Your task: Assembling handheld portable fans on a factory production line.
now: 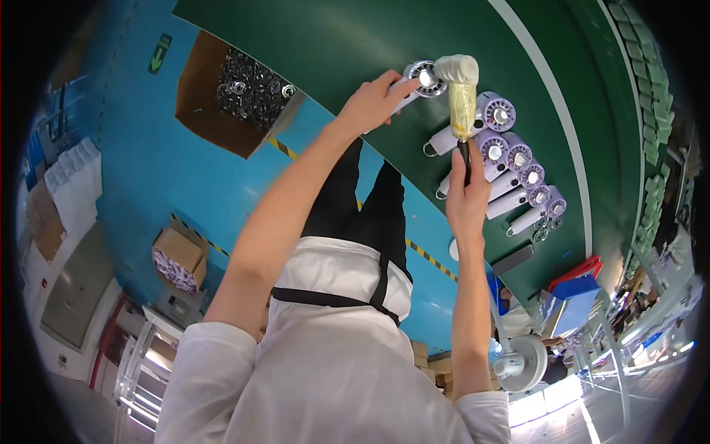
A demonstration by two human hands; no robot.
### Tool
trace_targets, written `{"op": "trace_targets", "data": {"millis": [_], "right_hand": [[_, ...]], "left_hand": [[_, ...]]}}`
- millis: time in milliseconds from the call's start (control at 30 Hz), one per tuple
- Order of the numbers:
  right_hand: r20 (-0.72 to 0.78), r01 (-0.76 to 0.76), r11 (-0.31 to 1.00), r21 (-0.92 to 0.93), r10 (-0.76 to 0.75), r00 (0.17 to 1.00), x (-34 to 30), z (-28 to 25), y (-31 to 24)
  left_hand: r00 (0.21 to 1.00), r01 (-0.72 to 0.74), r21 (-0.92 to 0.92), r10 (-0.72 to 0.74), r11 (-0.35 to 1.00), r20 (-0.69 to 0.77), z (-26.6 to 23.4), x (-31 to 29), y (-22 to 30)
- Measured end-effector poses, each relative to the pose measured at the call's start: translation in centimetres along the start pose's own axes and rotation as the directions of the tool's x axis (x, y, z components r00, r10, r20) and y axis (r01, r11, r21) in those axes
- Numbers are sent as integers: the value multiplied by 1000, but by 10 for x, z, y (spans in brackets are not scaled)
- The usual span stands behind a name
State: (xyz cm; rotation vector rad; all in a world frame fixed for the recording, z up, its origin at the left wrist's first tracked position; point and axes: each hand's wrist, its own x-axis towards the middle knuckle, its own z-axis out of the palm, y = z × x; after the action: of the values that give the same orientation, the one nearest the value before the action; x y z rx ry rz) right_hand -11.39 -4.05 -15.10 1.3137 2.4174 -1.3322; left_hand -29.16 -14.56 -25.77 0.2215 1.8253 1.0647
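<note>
My left hand (372, 106) is closed around the pale handle of a small handheld fan (427, 79), steadying it on the green table. In my right hand (467, 194) is the dark handle of a mallet (463, 103), its shaft wrapped in yellowish tape and its head covered in white. The mallet's head is beside the fan's round grille, overlapping its right edge in this view; whether they touch, I cannot tell. To the right, several lilac-and-white handheld fans (500, 115) lie in a slanting row, some with wrist loops at their handle ends.
The green table (355, 37) carries a white stripe. Small clear rings (547, 228) and a dark grey block (513, 259) lie past the fans. On the left, a cardboard box (198, 96) holds many shiny rings. Red and blue bins (575, 285) stand at the table's right end.
</note>
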Motion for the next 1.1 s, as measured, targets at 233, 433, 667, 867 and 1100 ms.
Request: {"op": "trace_targets", "data": {"millis": [233,433,667,867,1100], "right_hand": [[-33,192,971,-142,-199,979,20,15,-5],[-132,215,966,-145,-234,963,18,18,-3],[-142,154,975,-162,-178,974,16,14,-1],[-183,136,980,-147,-162,970,9,20,5],[-142,113,982,-149,-134,981,11,31,3]], "left_hand": [[999,27,46,-28,999,18,-6,-1,-4],[999,9,56,-11,998,34,-3,1,-5],[999,2,60,-5,998,38,-5,2,-6],[999,11,45,-13,999,46,-5,0,-5],[999,5,41,-7,999,40,-5,0,-2]]}}
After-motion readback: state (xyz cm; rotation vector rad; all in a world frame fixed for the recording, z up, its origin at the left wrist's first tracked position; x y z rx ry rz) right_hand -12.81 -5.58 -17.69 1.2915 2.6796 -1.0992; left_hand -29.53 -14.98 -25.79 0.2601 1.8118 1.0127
